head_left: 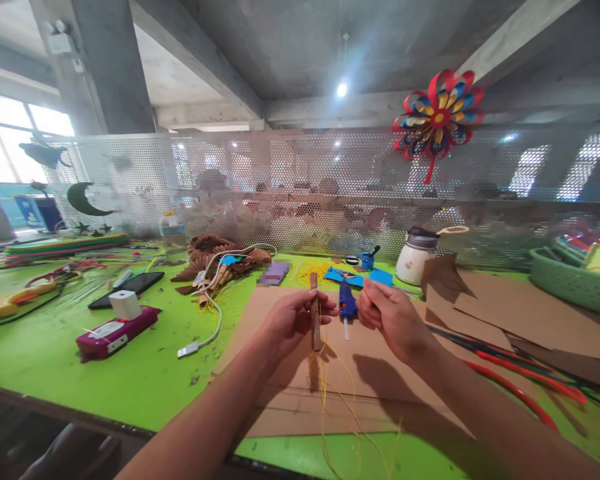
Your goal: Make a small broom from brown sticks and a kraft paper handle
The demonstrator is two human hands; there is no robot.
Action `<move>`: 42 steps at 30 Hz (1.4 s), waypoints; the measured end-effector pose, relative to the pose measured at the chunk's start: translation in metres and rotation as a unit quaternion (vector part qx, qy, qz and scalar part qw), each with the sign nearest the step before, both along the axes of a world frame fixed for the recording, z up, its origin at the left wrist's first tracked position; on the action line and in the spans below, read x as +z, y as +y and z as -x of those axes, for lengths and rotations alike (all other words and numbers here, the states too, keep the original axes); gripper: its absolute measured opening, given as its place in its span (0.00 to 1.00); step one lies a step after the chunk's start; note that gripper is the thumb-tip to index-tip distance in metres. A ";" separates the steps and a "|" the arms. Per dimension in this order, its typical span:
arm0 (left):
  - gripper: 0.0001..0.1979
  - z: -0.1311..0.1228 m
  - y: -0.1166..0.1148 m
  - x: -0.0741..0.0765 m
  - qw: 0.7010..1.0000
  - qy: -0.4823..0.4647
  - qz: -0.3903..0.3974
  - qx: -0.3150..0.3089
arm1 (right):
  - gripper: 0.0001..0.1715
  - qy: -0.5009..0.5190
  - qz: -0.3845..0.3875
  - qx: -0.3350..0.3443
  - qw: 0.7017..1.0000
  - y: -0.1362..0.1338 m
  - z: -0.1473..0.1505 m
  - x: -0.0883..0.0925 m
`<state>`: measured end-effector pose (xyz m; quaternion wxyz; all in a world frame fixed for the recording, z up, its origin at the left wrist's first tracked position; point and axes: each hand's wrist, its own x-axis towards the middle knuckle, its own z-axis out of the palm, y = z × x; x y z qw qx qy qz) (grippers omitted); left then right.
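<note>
My left hand is closed around a narrow brown cardboard strip, held upright above a large cardboard sheet. Several thin yellow threads hang from around the strip down past the sheet's front edge. To the right, my right hand is raised with its fingers curled together in a pinch. What those fingers hold, if anything, is hidden. Just left of them shows a blue glue gun, a pale glue stick poking from its near end; whether the hand touches it I cannot tell.
Red-handled scissors and cardboard pieces lie right, near a green basket. A white jar stands behind. Left are a purple power strip, a white cable and a phone. A perforated screen borders the table.
</note>
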<state>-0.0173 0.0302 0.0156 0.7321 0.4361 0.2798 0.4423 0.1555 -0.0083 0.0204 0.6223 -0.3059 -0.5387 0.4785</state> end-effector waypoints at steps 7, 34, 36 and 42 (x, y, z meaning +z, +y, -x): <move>0.10 -0.001 0.001 0.000 1.000 0.011 0.001 -0.006 | 0.12 -0.028 0.010 -0.037 0.999 -0.002 -0.005 0.004; 0.13 0.000 0.001 0.003 0.994 -0.104 -0.017 -0.002 | 0.12 -0.321 0.047 -0.102 0.940 -0.058 0.057 -0.020; 0.13 -0.001 0.000 0.004 0.994 -0.109 -0.018 0.009 | 0.13 -0.330 0.064 -0.103 0.936 -0.049 0.060 -0.026; 0.13 -0.001 -0.003 0.007 0.993 -0.117 -0.034 -0.004 | 0.15 -0.267 0.064 -0.058 0.960 -0.044 0.070 -0.037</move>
